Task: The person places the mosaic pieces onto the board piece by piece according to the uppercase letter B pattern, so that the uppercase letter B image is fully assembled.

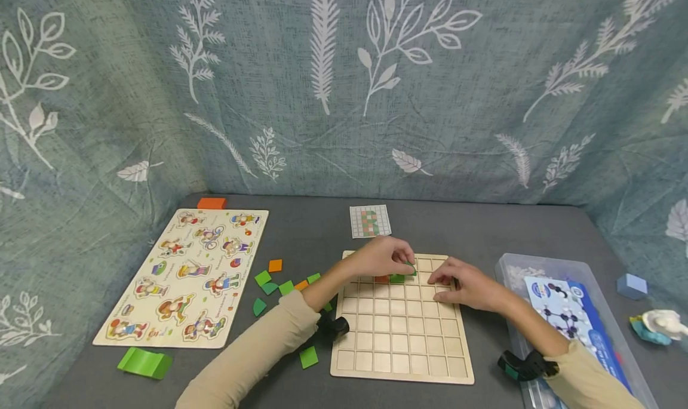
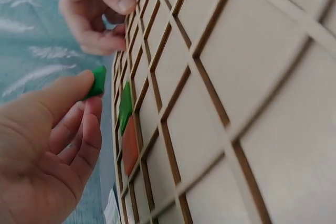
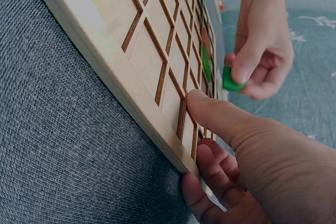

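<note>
A wooden grid board (image 1: 403,337) lies on the grey table, with an orange tile (image 1: 382,279) and a green tile (image 1: 397,278) set in its second row. My left hand (image 1: 383,255) hovers over the board's far edge and pinches a green tile (image 1: 411,267) between thumb and fingertip; the same green tile (image 2: 96,82) (image 3: 229,80) shows in both wrist views. My right hand (image 1: 463,283) rests on the board's right side, its thumb (image 3: 220,116) pressing the grid and the fingers curled under the edge. The placed green tile (image 2: 125,106) and orange tile (image 2: 130,145) sit side by side.
A pattern card (image 1: 369,221) lies beyond the board. Loose green and orange tiles (image 1: 276,277) lie left of it, beside a picture puzzle board (image 1: 188,274). A green block (image 1: 144,362) sits front left, an orange block (image 1: 212,203) at the back. A clear plastic box (image 1: 570,319) stands right.
</note>
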Demonstrator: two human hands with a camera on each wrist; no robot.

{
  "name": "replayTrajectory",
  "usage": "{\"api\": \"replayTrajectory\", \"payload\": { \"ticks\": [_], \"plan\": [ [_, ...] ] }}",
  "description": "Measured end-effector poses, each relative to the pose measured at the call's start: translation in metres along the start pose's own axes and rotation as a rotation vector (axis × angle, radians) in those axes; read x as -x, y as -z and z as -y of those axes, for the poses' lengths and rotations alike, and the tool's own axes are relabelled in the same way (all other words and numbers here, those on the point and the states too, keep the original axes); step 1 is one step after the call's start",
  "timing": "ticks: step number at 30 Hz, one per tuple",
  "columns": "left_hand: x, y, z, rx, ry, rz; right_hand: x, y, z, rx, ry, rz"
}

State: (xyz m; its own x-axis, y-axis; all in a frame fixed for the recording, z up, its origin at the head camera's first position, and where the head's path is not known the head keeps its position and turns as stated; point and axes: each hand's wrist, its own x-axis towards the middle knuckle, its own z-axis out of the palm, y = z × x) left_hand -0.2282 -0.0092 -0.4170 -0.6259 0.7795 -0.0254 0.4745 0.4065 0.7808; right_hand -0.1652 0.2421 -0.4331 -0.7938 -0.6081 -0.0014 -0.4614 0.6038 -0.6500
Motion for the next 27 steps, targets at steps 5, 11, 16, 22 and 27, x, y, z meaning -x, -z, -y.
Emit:
{"api": "replayTrajectory", "payload": {
  "ticks": [5,11,16,22,27],
  "plan": [
    [-0.006,-0.007,-0.005,-0.094,-0.003,0.021,0.000,0.000,0.000,0.007,0.004,0.004],
    [-0.008,-0.013,-0.009,-0.205,0.005,0.023,0.001,0.000,0.001,0.006,0.021,-0.006],
    [-0.009,-0.013,-0.011,-0.244,0.006,0.017,0.001,0.001,0.002,0.005,0.019,-0.010],
    [-0.006,-0.014,-0.012,-0.247,-0.002,0.020,0.000,0.001,0.002,0.006,0.022,-0.010],
    [-0.002,-0.015,-0.012,-0.249,0.000,0.020,0.000,0.000,0.002,0.007,0.026,-0.013]
  ]
}}
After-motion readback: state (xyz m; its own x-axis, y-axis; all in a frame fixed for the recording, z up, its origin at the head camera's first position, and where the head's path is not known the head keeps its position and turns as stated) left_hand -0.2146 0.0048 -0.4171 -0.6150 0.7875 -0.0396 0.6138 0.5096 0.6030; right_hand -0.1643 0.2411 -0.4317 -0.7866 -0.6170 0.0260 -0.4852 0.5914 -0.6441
